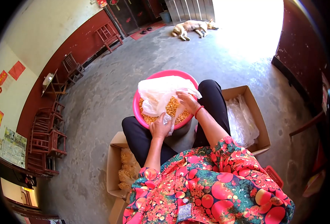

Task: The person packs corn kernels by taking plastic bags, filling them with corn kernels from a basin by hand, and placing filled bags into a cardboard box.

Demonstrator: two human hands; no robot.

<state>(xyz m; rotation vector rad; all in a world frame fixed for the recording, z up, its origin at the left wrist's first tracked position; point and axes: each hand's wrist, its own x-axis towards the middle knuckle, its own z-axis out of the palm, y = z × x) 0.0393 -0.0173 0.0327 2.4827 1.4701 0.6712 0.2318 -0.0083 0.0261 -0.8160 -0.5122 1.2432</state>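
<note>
A pink basin [137, 108] full of yellow, corn-like kernels [171, 106] stands between my knees. White, thin plastic bags [159, 86] lie over the far part of it and partly hide the kernels. At the near rim, my left hand [160, 128] is closed on the crumpled edge of a plastic bag. My right hand [188, 102], with a red band at the wrist, is over the right side of the basin. Its fingers are bent against the plastic, and they seem to grip the bag; their tips are partly hidden.
To my right stands a cardboard box [260, 127] with clear plastic bags [242, 121]. Another box [114, 164] at my left holds filled bags [128, 168]. A dog [193, 28] lies on the concrete floor by the bright doorway. Wooden chairs [45, 130] line the left wall.
</note>
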